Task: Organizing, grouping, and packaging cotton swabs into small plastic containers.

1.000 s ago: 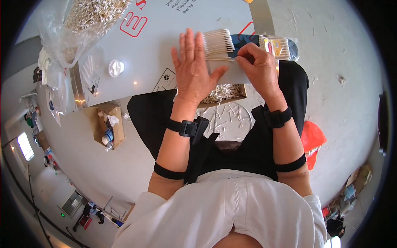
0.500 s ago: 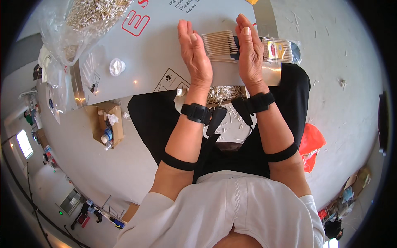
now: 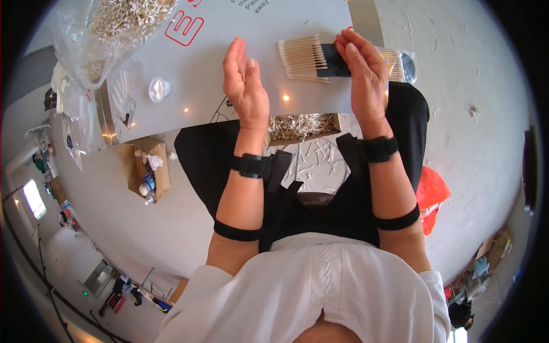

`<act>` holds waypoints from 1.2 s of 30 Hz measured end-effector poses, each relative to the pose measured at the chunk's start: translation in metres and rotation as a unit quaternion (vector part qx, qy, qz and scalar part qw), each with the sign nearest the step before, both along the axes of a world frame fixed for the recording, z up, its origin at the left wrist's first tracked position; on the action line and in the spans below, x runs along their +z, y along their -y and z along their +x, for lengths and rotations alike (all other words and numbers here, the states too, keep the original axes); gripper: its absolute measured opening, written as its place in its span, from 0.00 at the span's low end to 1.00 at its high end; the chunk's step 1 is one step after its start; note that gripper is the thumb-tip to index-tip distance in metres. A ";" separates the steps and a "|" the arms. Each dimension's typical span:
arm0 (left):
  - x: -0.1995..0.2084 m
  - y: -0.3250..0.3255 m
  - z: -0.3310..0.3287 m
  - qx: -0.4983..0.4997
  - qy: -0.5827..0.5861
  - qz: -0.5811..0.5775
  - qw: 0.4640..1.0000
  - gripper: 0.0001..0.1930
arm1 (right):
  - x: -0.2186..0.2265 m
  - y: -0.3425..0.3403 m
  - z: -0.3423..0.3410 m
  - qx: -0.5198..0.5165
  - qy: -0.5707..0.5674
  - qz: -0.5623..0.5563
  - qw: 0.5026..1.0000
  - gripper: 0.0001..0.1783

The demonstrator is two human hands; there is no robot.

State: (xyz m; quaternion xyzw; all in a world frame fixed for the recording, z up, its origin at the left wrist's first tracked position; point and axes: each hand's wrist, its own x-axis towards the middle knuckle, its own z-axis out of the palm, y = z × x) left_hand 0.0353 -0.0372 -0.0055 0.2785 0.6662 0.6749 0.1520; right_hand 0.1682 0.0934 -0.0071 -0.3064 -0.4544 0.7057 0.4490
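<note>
A row of cotton swabs (image 3: 300, 56) lies on the grey table, several placed side by side, with one or two apart at the near edge. Left of the row, my left hand (image 3: 246, 88) stands on edge with fingers stretched and holds nothing. My right hand (image 3: 366, 77), also flat and empty, is to the right of the row, above a dark strip (image 3: 334, 60) that reaches the swab ends. Beyond its far side a packet of cotton swabs (image 3: 394, 63) shows, partly hidden by that hand.
A clear bag full of cotton swabs (image 3: 128, 20) sits at the far left, near a small white round tub (image 3: 159, 90). Below the table edge is a box of loose swabs (image 3: 303, 127). A cardboard box (image 3: 146, 171) and a red bag (image 3: 432, 194) rest on the floor.
My hands have moved apart, the left one to the left and the right one to the right. More of the swab row and dark strip shows; the packet is more covered.
</note>
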 end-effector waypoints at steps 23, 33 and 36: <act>0.001 -0.008 0.027 -0.135 -0.452 -0.378 0.796 0.47 | 0.009 0.011 0.024 0.110 0.398 0.361 0.836 0.06; 0.003 -0.009 0.028 -0.134 -0.443 -0.381 0.800 0.46 | 0.012 0.012 0.015 0.066 0.414 0.341 0.841 0.09; 0.003 -0.009 0.028 -0.134 -0.445 -0.383 0.799 0.46 | 0.012 0.014 0.016 0.059 0.425 0.352 0.832 0.08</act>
